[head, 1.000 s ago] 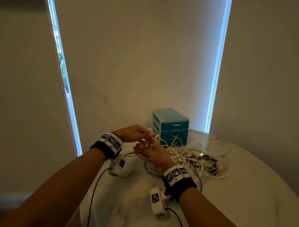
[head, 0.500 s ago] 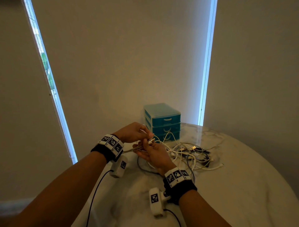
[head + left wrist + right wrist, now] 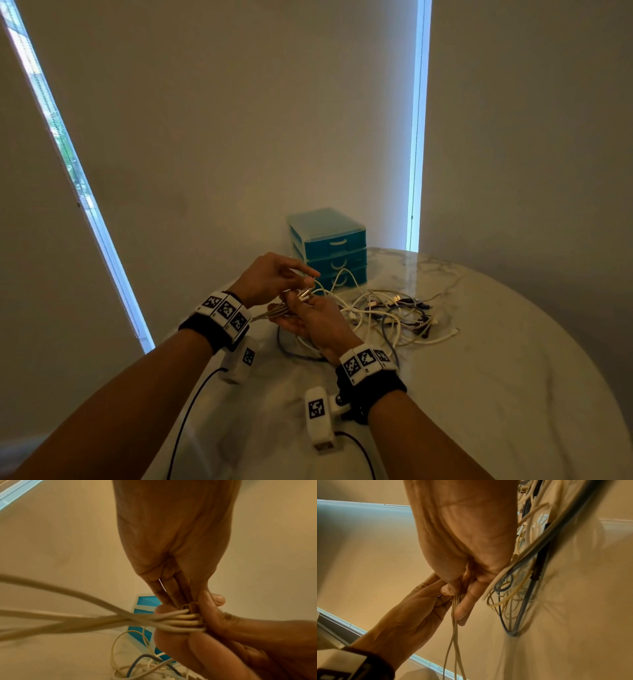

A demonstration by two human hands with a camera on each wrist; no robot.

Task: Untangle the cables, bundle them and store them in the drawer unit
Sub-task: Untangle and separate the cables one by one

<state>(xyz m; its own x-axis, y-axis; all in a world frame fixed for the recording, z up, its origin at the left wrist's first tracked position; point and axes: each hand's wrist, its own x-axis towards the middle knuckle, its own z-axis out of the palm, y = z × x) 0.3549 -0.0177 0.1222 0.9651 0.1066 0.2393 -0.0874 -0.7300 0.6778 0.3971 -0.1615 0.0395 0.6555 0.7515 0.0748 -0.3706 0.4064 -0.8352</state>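
Fingers of both hands pinch white cable [image 3: 274, 312] loops above table [image 3: 513, 377].

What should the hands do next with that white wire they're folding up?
Probably wrap the loose end around the folds. The right hand grips the folded white cable, the left hand pinches its plug end beside it, and the cable pile is still tangled on the table. The drawer unit looks shut.

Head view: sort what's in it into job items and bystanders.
Job items:
- white cable, looped, held by left hand and right hand
- tangled cables
- drawer unit

Bystanders:
- marble table
- window blinds
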